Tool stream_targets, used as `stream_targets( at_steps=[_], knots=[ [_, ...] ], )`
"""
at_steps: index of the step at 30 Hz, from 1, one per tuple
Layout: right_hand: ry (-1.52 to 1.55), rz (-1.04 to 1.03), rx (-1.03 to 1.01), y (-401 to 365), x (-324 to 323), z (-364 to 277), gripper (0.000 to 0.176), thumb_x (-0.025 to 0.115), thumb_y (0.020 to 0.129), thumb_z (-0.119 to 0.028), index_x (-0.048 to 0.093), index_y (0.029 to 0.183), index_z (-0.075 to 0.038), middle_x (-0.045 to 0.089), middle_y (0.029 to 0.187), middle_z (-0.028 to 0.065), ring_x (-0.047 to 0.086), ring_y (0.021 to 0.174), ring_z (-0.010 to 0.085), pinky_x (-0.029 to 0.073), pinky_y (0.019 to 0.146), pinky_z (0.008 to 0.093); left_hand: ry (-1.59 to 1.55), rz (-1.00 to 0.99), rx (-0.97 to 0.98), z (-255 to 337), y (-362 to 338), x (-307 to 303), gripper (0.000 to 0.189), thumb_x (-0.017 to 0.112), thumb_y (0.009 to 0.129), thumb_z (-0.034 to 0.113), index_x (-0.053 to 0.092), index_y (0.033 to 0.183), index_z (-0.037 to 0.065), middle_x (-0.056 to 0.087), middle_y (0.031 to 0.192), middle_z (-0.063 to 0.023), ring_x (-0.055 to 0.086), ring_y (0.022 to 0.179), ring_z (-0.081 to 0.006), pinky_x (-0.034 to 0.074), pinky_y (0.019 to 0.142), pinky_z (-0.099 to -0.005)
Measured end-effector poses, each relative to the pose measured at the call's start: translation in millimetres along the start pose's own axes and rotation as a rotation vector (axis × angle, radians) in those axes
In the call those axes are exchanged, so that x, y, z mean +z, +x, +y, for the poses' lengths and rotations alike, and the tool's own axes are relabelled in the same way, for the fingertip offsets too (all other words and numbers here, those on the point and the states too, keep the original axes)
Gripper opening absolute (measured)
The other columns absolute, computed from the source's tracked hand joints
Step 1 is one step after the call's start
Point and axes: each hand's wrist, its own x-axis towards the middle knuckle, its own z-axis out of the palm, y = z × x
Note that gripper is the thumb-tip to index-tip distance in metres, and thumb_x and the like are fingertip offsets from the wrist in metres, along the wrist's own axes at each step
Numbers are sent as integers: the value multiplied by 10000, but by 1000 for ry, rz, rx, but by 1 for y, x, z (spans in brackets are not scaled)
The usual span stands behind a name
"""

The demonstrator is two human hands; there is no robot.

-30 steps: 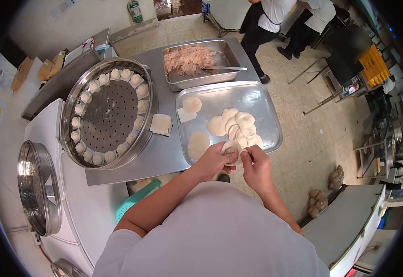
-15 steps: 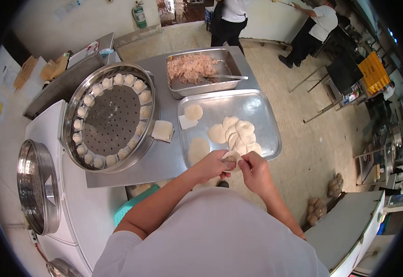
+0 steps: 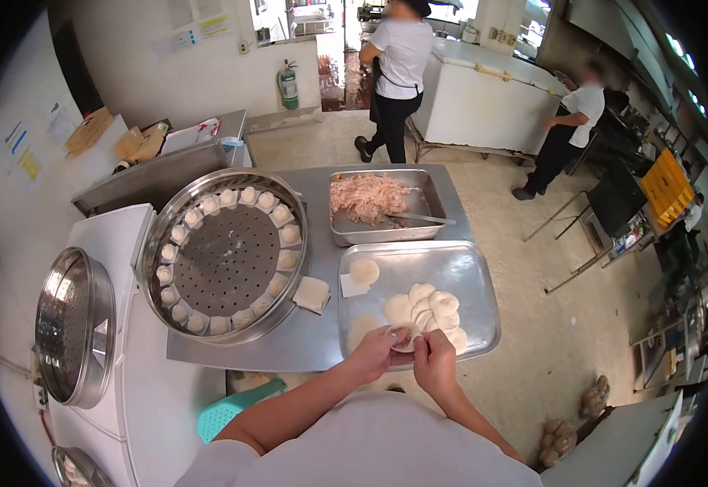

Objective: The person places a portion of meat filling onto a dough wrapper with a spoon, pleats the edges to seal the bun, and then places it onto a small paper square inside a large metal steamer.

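Observation:
My left hand [image 3: 372,355] is closed around a round dough wrapper [image 3: 405,335] with some filling in its middle. The fingers of my right hand [image 3: 435,358] pinch the wrapper's right edge. Both hands are over the near edge of a metal tray [image 3: 484,280]. Just beyond them lies a pile of overlapping dough rounds [image 3: 424,304]. A single dough round [image 3: 364,272] lies at the tray's upper left, by a paper square [image 3: 352,286]. Behind the tray, a deep pan [image 3: 346,235] holds pink minced filling [image 3: 367,197] and a metal utensil [image 3: 423,217].
A round perforated steamer [image 3: 228,260] ringed with dumplings stands at left, beside a paper stack [image 3: 312,294]. Another steamer [image 3: 74,325] is farther left. One person [image 3: 397,73] walks beyond the table; another person [image 3: 573,122] stands by a white freezer [image 3: 484,101].
The view has tilted up, so the table and trays appear lower. The nearer person shows more fully in the doorway area. My hands still hold the wrapper, with its opening a little narrower.

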Motion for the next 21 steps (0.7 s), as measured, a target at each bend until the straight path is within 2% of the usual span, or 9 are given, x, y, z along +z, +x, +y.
stream_targets(
  at_steps=[4, 5, 8, 9, 12, 15, 17, 21],
  knots=[
    [-25, -46, -61, 2, 2, -3, 64, 644, 940, -14, 626, 903, 34, 612, 812, 205, 626, 729, 393, 497, 639, 457, 147, 182, 122, 6, -7, 6, 257, 529, 1015, 70, 573, 1252, -20, 593, 1102, -51, 640, 1054, -193, 635, 890, -377],
    [-40, -69, -71, 4, 0, -5, 55, 647, 940, -15, 629, 928, 37, 612, 825, 206, 625, 735, 393, 499, 642, 454, 171, 216, 165, 4, -5, 5, 301, 576, 1014, 78, 565, 1291, -38, 642, 1114, -75, 649, 1043, -180, 647, 833, -371],
    [-15, -90, -63, 15, -3, -16, 94, 655, 942, -16, 628, 1008, 45, 611, 873, 203, 626, 748, 372, 504, 648, 435, 234, 257, 212, 29, -29, 29, 315, 477, 984, 2, 555, 1288, -26, 610, 1094, -74, 665, 1013, -200, 645, 847, -371],
    [4, -85, -60, 18, -5, -21, 118, 659, 943, -17, 625, 1035, 48, 610, 890, 202, 626, 752, 362, 505, 650, 427, 254, 252, 207, 31, -32, 31, 317, 493, 988, 12, 551, 1298, -26, 621, 1116, -86, 676, 1006, -207, 642, 835, -364],
    [37, -140, -14, 23, -8, -26, 164, 649, 958, -9, 601, 1099, 60, 601, 912, 157, 613, 741, 255, 516, 666, 352, 305, 225, 218, 37, -36, 30, 334, 549, 1003, 57, 541, 1326, -27, 644, 1176, -120, 702, 988, -225, 634, 807, -345],
    [88, -198, -61, 26, -12, -24, 160, 655, 958, -10, 614, 1094, 63, 608, 921, 139, 616, 747, 221, 528, 679, 329, 329, 175, 225, 36, -39, 24, 371, 615, 1020, 129, 536, 1344, -33, 651, 1199, -133, 713, 982, -235, 629, 790, -336],
    [111, -209, -80, 25, -11, -21, 123, 659, 952, -10, 621, 1046, 59, 613, 906, 143, 612, 732, 234, 517, 660, 342, 355, 126, 224, 36, -38, 17, 401, 649, 1025, 179, 539, 1343, -40, 660, 1181, -130, 712, 987, -237, 627, 770, -334],
    [24, -208, -108, 20, -12, -24, 61, 658, 938, 2, 624, 950, 51, 613, 852, 149, 608, 703, 275, 492, 626, 380, 440, 141, 128, 43, -42, 20, 329, 637, 1017, 143, 594, 1290, -36, 682, 1113, -106, 713, 949, -213, 618, 718, -318]
  ],
)
